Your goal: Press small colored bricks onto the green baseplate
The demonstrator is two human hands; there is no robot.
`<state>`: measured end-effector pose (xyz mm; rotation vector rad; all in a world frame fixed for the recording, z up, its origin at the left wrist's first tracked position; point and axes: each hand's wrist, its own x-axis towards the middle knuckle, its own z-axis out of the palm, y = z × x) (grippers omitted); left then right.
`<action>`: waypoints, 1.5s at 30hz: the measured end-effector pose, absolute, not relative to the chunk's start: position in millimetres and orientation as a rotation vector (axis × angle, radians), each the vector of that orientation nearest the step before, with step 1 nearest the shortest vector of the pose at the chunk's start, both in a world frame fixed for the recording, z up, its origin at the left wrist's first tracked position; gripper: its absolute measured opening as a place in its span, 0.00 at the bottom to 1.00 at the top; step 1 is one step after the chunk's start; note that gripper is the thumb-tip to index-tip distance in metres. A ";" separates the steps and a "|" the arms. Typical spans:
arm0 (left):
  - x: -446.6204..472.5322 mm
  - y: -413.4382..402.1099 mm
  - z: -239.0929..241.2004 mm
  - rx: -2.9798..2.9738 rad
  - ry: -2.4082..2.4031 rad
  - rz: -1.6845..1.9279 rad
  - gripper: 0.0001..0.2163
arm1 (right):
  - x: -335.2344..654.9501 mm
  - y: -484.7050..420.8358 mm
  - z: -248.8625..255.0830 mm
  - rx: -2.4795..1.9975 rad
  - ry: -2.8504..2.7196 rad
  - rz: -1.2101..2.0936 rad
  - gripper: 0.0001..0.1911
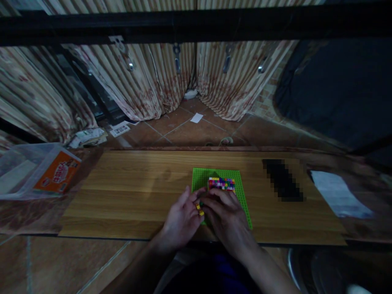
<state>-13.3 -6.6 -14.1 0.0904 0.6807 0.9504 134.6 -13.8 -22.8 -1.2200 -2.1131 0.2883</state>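
Observation:
My left hand (pixel 181 218) is turned palm up and cupped, with a few small yellow building bricks (pixel 199 210) lying in it by the fingers. My right hand (pixel 228 214) reaches over from the right, its thumb and fingertips pinched together at the left palm. A tiny dark green piece (pixel 201 203) shows at those fingertips; whether they grip it is unclear. Beneath both hands lies a green studded baseplate (pixel 243 196). On it stands a block of multicoloured bricks (pixel 222 183), partly covered by my right hand.
The baseplate rests on a long wooden table (pixel 131 183). To the right lies a pixelated dark object (pixel 283 179), and a white sheet (pixel 339 194) is beyond the table's right end. A clear plastic bin (pixel 33 171) with an orange label stands at the left. Curtains (pixel 137 81) hang behind.

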 end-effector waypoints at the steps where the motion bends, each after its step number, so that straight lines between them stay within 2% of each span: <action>1: -12.9 -6.8 -14.3 0.102 0.678 0.940 0.20 | 134.5 -13.0 -23.4 -1.224 -2.130 0.260 0.11; 9: -14.8 -7.7 -18.7 0.181 0.696 0.890 0.21 | 136.6 -11.5 -24.9 -1.262 -2.223 0.143 0.07; 17: -16.2 -6.6 -28.8 0.250 0.912 0.968 0.16 | 152.8 0.9 -30.7 -1.287 -1.918 0.286 0.07; 25: -6.0 5.0 -44.8 0.614 1.065 0.979 0.28 | 148.9 24.1 -43.8 -1.434 -1.792 0.266 0.05; 28: -2.2 6.0 -41.1 0.707 1.057 0.942 0.29 | 147.0 26.4 -45.8 -1.466 -1.803 0.227 0.05; 33: 0.0 3.3 -37.0 0.812 1.074 0.900 0.27 | 145.8 26.5 -47.8 -1.473 -1.792 0.185 0.05; 40: 0.6 0.2 -37.7 0.989 1.131 0.872 0.20 | 143.6 16.5 -45.5 -1.425 -2.002 -0.090 0.08; 45: 1.7 -0.9 -31.7 1.162 1.170 0.847 0.22 | 144.8 10.2 -49.4 -1.376 -2.096 -0.068 0.12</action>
